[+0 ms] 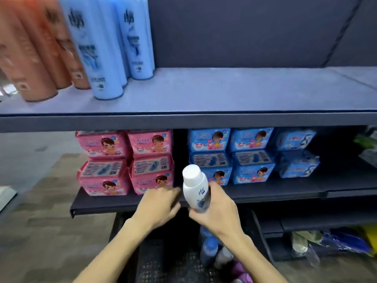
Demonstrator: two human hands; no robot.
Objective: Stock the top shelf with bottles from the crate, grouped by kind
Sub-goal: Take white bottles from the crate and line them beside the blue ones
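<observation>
Judging from the head view, the only view given, the task is found to be partly done. On the left part of the top shelf point(224, 90) two groups are already set: orange bottles point(30, 58) at the far left, and blue bottles point(98, 54) just beside them on the right. The kinds are kept apart, so the grouping is respected. The middle and the right part of the top shelf are bare.

A white bottle point(194, 186) is held upright well below the top shelf. It is held by the right grip point(216, 209), whose fingers are curled round its lower body. The left grip point(157, 205) is seen just beside the bottle, with the fingers loosely stretched and nothing held. Because of blur it cannot be told whether the bottle is touched by it.

Far below the top shelf a dark crate point(155, 262) is seen, and more bottles point(210, 248) are lying in it; their kinds cannot be told surely. It is therefore judged that the white bottle is to be lifted and placed to the right of the blue group, as a new group, and that the rest of the crate is left to be emptied.
</observation>
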